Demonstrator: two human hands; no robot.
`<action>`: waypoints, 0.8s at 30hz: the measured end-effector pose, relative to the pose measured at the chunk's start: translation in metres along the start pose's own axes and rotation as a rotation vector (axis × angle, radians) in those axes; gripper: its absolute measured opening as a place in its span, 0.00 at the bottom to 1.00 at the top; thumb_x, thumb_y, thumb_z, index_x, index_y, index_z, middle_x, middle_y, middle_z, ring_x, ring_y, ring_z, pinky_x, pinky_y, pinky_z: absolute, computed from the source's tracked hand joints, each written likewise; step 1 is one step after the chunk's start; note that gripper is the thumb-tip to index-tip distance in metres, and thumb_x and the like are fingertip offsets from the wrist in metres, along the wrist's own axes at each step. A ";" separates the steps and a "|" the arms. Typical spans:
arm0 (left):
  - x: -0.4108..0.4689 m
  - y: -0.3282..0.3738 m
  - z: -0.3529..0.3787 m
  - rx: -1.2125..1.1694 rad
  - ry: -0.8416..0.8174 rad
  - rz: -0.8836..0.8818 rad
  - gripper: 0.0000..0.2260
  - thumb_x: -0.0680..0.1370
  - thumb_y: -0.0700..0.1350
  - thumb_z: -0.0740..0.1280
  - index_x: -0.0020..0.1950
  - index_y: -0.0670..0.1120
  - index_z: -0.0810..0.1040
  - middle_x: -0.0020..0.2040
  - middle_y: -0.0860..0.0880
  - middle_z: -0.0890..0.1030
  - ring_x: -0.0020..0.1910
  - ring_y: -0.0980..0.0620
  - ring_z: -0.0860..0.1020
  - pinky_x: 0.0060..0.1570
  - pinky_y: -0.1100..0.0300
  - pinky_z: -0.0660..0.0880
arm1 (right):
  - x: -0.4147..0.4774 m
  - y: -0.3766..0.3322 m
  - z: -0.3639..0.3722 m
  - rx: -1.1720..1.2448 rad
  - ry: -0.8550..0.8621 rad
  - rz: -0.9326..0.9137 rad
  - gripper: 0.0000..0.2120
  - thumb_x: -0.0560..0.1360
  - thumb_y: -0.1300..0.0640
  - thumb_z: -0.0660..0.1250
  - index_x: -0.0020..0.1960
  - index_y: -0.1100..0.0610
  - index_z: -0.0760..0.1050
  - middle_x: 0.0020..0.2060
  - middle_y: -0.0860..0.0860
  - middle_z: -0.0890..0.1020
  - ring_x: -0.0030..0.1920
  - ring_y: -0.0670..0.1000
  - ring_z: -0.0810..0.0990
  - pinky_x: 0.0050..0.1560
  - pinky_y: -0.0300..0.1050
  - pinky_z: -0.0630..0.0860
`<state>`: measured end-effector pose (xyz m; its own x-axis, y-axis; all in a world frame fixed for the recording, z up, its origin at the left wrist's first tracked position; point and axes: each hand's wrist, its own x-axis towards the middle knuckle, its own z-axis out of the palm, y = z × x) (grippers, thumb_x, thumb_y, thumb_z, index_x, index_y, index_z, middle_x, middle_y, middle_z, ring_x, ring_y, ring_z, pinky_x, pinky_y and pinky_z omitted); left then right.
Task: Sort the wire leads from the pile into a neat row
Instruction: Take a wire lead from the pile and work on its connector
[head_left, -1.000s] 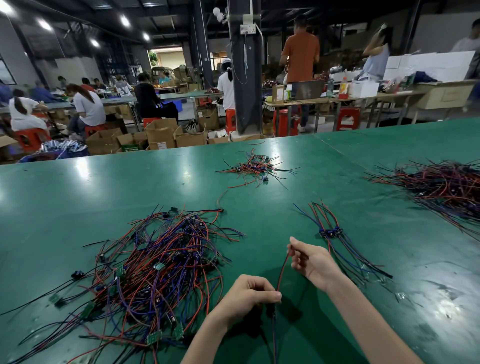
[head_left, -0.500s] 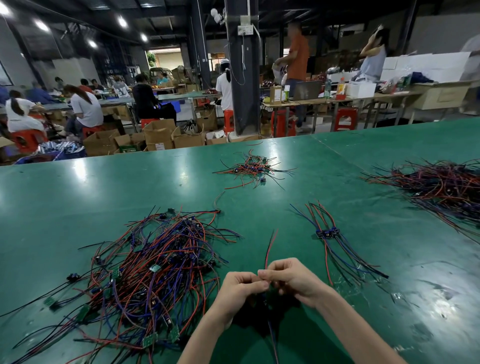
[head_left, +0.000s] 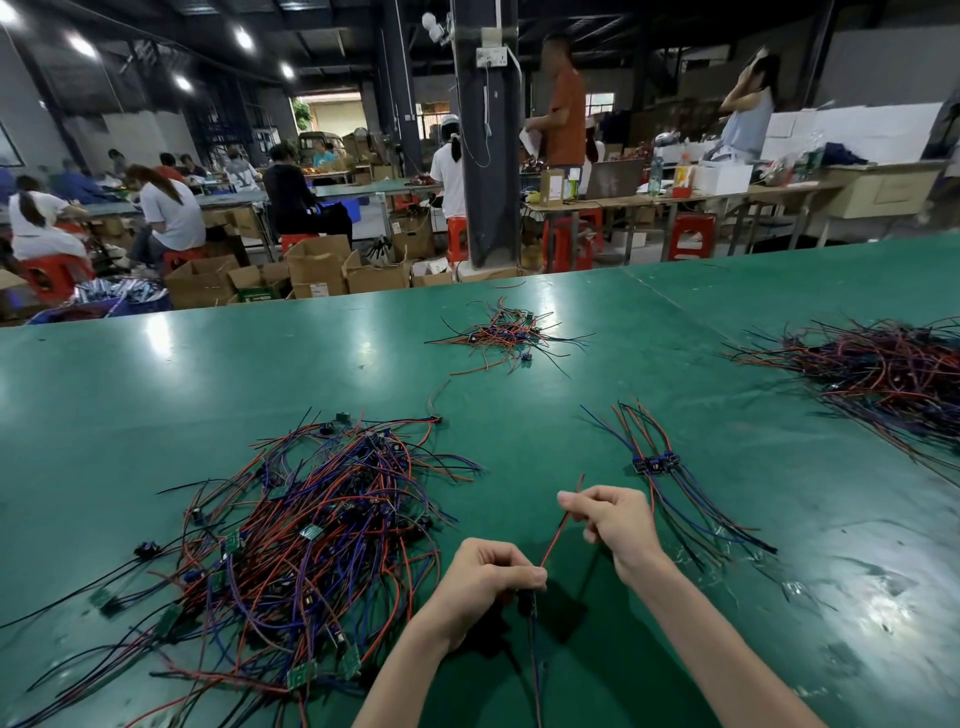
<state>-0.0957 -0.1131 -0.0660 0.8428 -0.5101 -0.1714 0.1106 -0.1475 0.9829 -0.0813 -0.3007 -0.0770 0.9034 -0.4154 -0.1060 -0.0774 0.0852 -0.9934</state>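
Note:
A big tangled pile of red, blue and black wire leads (head_left: 311, 530) with small green boards lies at the left of the green table (head_left: 156, 395). Both hands hold one wire lead (head_left: 556, 540) above the table, in front of me. My left hand (head_left: 488, 582) pinches it at its dark connector, with dark wires hanging below. My right hand (head_left: 613, 525) pinches the red wire higher up, and the tip sticks out past the fingers. A short row of sorted leads (head_left: 657, 462) lies just right of my right hand, connectors side by side.
A small heap of leads (head_left: 506, 332) lies at the table's far middle, and a large dark heap (head_left: 883, 369) at the far right. One loose wire (head_left: 436, 395) lies behind the main pile. Beyond the table's far edge are cardboard boxes, stools and people at benches.
My hands were together on the lead half a second ago. They have drawn apart, the right hand sliding up along the red wire, which is stretched straight between them.

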 end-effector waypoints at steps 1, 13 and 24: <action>0.000 0.000 0.000 0.013 -0.008 -0.001 0.07 0.63 0.47 0.75 0.30 0.45 0.82 0.27 0.46 0.79 0.28 0.52 0.70 0.33 0.61 0.65 | 0.003 0.001 -0.003 -0.006 0.023 -0.001 0.12 0.67 0.63 0.76 0.28 0.62 0.78 0.22 0.51 0.75 0.21 0.47 0.65 0.22 0.37 0.63; 0.002 0.000 -0.002 -0.075 0.127 0.010 0.09 0.69 0.43 0.75 0.29 0.46 0.81 0.26 0.49 0.77 0.25 0.55 0.69 0.27 0.65 0.64 | -0.008 -0.009 -0.002 0.105 -0.142 0.176 0.11 0.73 0.55 0.72 0.43 0.64 0.77 0.35 0.55 0.81 0.25 0.45 0.70 0.24 0.38 0.69; 0.011 -0.002 -0.013 -0.296 0.479 0.028 0.09 0.77 0.43 0.68 0.39 0.41 0.82 0.25 0.55 0.74 0.26 0.59 0.68 0.27 0.66 0.66 | -0.048 -0.004 0.031 -0.128 -0.583 0.170 0.08 0.72 0.64 0.71 0.36 0.60 0.75 0.29 0.53 0.81 0.21 0.44 0.67 0.18 0.34 0.61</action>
<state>-0.0800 -0.1076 -0.0687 0.9848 -0.0587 -0.1634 0.1702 0.1401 0.9754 -0.1117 -0.2527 -0.0665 0.9530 0.1605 -0.2571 -0.2577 -0.0176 -0.9661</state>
